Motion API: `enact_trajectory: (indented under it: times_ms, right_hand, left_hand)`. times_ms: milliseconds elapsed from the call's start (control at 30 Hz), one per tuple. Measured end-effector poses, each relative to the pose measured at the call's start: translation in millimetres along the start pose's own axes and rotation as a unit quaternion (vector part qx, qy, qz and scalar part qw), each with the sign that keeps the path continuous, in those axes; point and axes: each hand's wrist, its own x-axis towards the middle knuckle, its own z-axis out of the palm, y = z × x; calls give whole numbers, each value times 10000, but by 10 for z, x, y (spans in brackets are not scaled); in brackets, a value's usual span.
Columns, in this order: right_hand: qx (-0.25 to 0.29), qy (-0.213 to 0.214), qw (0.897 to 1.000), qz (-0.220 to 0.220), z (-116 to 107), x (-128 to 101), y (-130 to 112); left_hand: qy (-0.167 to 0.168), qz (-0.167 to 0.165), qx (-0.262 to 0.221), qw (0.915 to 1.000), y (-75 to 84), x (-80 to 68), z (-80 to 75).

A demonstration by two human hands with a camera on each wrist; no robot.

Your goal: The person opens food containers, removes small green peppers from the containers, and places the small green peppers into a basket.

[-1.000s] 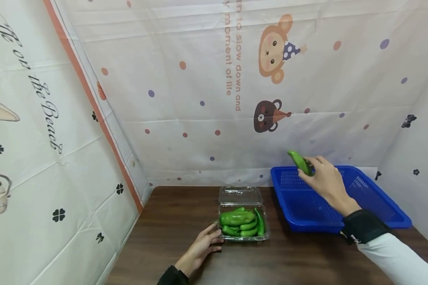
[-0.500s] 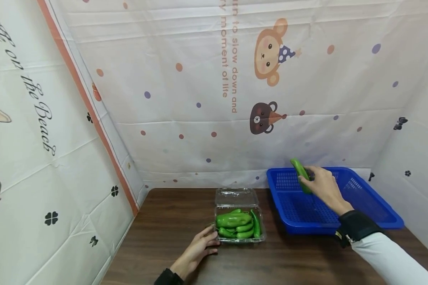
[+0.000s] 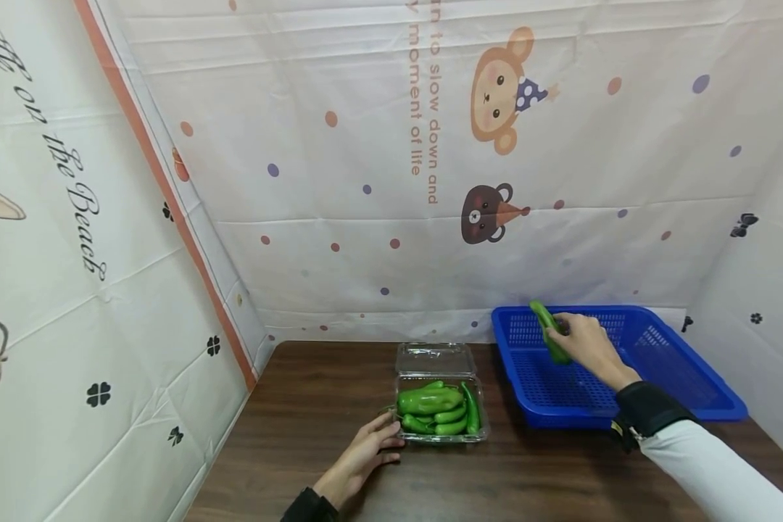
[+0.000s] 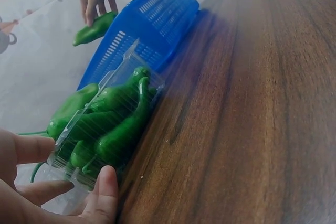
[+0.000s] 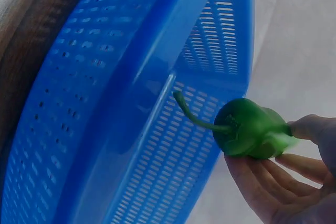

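Observation:
My right hand (image 3: pixel 577 339) grips a green pepper (image 3: pixel 548 331) over the far left part of the blue perforated basket (image 3: pixel 665 366). The right wrist view shows the pepper (image 5: pixel 247 127) stem-first between fingers and thumb, above the basket's wall (image 5: pixel 173 108). My left hand (image 3: pixel 372 449) rests on the table with fingers and thumb against the near left corner of a clear plastic clamshell box (image 3: pixel 440 406), lid open, filled with several green peppers (image 3: pixel 431 400). In the left wrist view the fingers (image 4: pixel 31 148) and thumb touch the box (image 4: pixel 105 124).
The dark wooden table (image 3: pixel 300 406) is closed in by printed fabric walls on the left, back and right. The basket stands at the table's back right corner, just right of the box. The right sleeve (image 3: pixel 711 471) is white with a black cuff.
The right hand has lowered the pepper from above the basket's far rim down toward its inside. The left hand has stayed at the box.

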Motion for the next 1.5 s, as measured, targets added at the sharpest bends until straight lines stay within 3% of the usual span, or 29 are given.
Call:
enact_trajectory:
  times_ms: [233,567,1267,1500]
  right_hand:
    - [146,-859,9956,345,82,54,-15]
    - [199,-2070,9753,748,200,73,41]
    - [-227,-2519,9645,758,440,109,44]
    - [-140,-2363,9691,698,483,80,89]
  left_hand:
    - [45,-38,-17,10000,33,-13,6]
    - [8,-83,-40,10000,-13,6,6]
    - [47,-193,24,9998,-3,31,5]
    - [57,-105,-46,9999,-12,32,9]
